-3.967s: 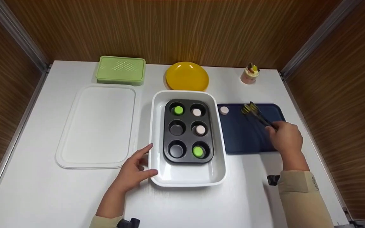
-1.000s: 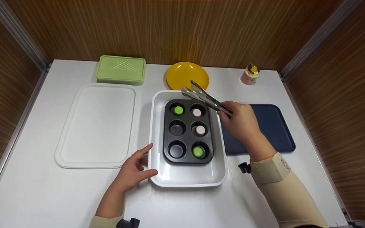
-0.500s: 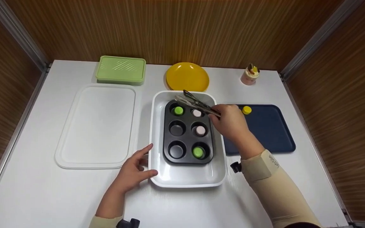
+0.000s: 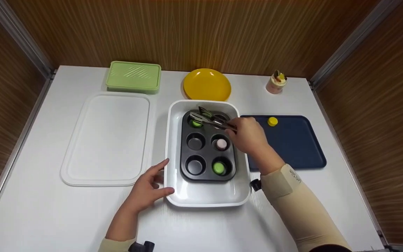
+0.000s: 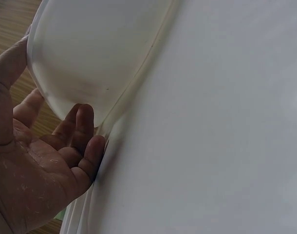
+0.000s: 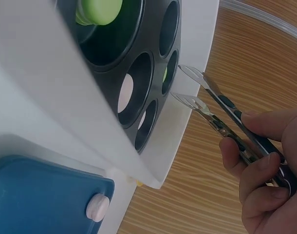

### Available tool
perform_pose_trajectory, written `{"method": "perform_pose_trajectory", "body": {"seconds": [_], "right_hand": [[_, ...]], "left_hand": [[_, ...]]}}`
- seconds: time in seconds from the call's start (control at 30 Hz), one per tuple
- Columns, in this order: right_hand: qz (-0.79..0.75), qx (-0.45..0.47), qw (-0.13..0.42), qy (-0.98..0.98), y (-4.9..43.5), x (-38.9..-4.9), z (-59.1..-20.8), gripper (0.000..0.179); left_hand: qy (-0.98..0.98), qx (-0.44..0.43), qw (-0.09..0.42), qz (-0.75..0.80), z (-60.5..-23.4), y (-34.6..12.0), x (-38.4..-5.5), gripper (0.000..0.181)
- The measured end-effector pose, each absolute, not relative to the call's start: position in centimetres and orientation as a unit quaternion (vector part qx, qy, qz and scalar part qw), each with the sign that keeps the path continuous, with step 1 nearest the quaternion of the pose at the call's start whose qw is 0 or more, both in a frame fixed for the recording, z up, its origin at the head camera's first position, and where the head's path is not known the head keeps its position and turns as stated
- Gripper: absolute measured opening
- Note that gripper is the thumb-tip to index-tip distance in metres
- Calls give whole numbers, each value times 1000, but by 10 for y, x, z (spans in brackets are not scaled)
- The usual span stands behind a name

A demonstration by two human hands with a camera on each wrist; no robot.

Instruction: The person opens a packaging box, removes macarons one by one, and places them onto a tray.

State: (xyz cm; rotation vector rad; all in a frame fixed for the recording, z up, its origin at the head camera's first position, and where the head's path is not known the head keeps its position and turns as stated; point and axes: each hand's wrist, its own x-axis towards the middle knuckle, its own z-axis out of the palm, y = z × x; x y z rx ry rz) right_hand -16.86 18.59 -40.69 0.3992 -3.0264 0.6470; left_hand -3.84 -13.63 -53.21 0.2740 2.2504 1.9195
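Metal tongs (image 4: 210,121) are gripped in my right hand (image 4: 247,134), their tips apart with nothing between them. In the head view they overlap the upper-left cup of the dark muffin tin (image 4: 207,154), where a small round green piece (image 4: 196,124) lies. The tin sits inside a deep white tray (image 4: 205,196). A pink piece (image 4: 221,144) and another green piece (image 4: 218,168) lie in right-hand cups; the upper-right cup is partly covered by the tongs. My left hand (image 4: 145,190) touches the white tray's left rim with thumb and index finger spread.
A navy tray (image 4: 292,147) at right bears a yellow piece (image 4: 272,121) and a pink piece (image 6: 97,207), hidden in the head view. A white lid (image 4: 107,140) lies left. Behind stand a green box (image 4: 133,75), a yellow plate (image 4: 206,84) and a dessert cup (image 4: 275,83).
The right hand has carried the tongs left from the navy tray to over the muffin tin and lowered them. The yellow piece came into clear sight. The left hand stays put.
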Motion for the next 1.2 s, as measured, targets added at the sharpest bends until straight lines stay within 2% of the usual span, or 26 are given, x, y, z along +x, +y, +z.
{"method": "perform_pose_trajectory", "body": {"seconds": [0.53, 0.9, 1.2], "right_hand": [[179, 127, 3, -976, 182, -170, -408, 19], [169, 125, -3, -978, 177, -170, -408, 12], [162, 140, 10, -977, 176, -170, -410, 12]], "left_hand": [[756, 89, 89, 642, -533, -136, -40, 89], [749, 86, 92, 651, -530, -136, -39, 86], [748, 87, 93, 651, -531, -136, -39, 87]]}}
